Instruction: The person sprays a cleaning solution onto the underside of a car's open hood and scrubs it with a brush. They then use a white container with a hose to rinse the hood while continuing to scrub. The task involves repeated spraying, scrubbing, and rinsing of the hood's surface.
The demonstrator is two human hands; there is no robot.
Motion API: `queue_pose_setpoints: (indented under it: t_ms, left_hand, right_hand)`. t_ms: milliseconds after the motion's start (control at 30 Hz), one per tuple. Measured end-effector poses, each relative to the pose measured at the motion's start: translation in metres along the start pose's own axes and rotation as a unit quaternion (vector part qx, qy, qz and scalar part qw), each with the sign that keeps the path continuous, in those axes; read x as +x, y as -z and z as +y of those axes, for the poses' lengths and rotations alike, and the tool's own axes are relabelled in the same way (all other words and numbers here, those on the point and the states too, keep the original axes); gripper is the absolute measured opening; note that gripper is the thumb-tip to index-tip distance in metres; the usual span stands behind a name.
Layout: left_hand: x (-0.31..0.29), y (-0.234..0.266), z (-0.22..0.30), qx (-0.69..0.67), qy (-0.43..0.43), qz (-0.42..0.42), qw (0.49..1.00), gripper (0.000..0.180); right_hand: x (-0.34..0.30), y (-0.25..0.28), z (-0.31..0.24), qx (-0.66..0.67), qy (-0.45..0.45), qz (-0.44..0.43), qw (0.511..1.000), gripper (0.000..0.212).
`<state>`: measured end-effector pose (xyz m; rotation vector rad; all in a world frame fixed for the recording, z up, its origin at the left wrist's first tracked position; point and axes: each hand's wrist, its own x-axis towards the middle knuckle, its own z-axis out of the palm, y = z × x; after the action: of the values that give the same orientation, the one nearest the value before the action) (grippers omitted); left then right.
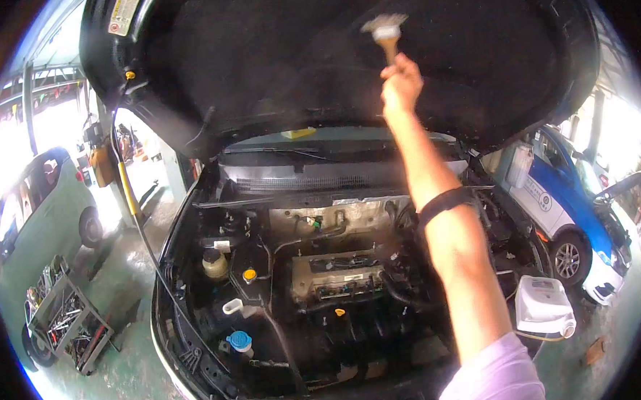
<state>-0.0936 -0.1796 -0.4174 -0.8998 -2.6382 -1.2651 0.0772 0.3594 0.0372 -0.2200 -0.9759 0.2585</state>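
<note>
The right hand is curled shut around the thin, wood-coloured handle of a brush. The brush is up high, in front of the dark underside of the raised car hood. Its pale hairs look blurry and spread wide; I can't tell if they touch the hood. I can't see how the left hand is. Below sit a boxy grey engine, a round, ridged blue cap and a smooth white plastic jug.
</note>
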Motion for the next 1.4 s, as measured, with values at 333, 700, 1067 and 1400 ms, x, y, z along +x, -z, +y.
queue_pose_setpoints:
  t_ms: [333, 700, 1067, 1400]
  left_hand:
    - [0.0, 0.004, 0.003, 0.006, 0.015, -0.005, 1.0, 0.073]
    - [-0.001, 0.002, 0.005, 0.013, -0.02, -0.003, 1.0, 0.075]
    - [-0.001, -0.002, 0.004, -0.012, -0.07, 0.019, 0.997, 0.069]
    - [-0.006, 0.006, 0.012, 0.005, -0.004, -0.004, 1.0, 0.071]
  right_hand:
    - [0.043, 0.02, -0.071, -0.06, -0.115, -0.044, 0.991, 0.02]
    - [0.111, 0.039, -0.174, 0.092, 0.058, -0.036, 0.993, 0.018]
    - [0.013, 0.092, 0.041, -0.076, -0.208, 0.018, 0.975, 0.018]
    - [0.138, 0.092, -0.165, -0.069, -0.015, -0.032, 0.997, 0.016]
